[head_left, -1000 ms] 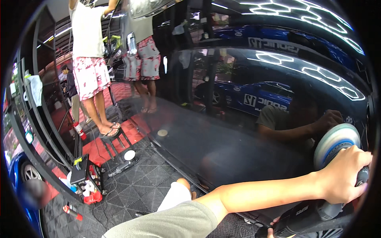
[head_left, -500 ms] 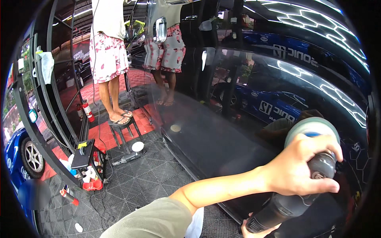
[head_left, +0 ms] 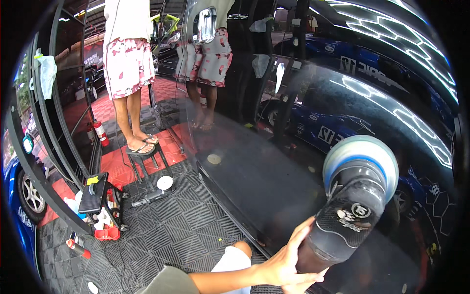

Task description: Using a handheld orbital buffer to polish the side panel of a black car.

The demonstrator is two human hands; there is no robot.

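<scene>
A black electric car polisher [head_left: 345, 220] with a round pale foam pad [head_left: 387, 152] is held up before the glossy black car side panel [head_left: 274, 181]. The pad faces the panel; I cannot tell whether it touches. My left hand [head_left: 284, 262] reaches in from the lower left and is closed around the rear of the polisher's body, fingers along its near side. Under it, at the lower edge, a small part of my right hand [head_left: 297, 288] shows at the tool's rear end; the rest is hidden.
A person in patterned shorts [head_left: 129, 68] stands on a black stool [head_left: 147, 159]. On the black tiled floor lie a second polisher [head_left: 152, 197] and a red-and-white bottle [head_left: 78, 249]. A low cart [head_left: 98, 193] holds supplies. A fire extinguisher [head_left: 101, 133] stands behind.
My left hand has left the top of the polisher's head and moved down-left to its rear body. The pad has shifted slightly left, and the view has turned a little.
</scene>
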